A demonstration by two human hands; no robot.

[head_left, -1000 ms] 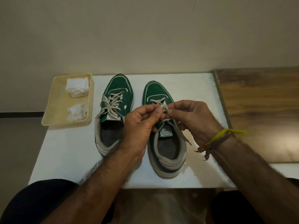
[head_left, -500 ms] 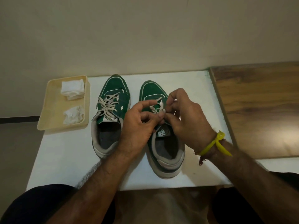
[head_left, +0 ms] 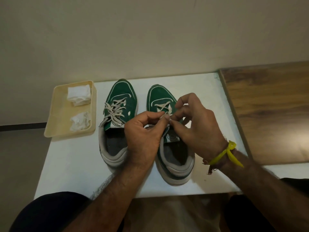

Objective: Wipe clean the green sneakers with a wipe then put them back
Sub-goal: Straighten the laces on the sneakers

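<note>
While both green sneakers sit side by side on the white table, right sneaker beside left sneaker, left hand and right hand each pinch its laces; risk: uneven pull loosens knot; wipes lie in tray

The room is dim and warm-toned, with a soft, even light and no glare; the white surface is the brightest thing here, while the wall behind it goes a dull beige. Shadows are faint and soft-edged, a pale one lying just beside the tray and under the hands. The wide lens bends the surface's edges outward, and the dark lower corners are murky; the middle stays fairly sharp.
</note>
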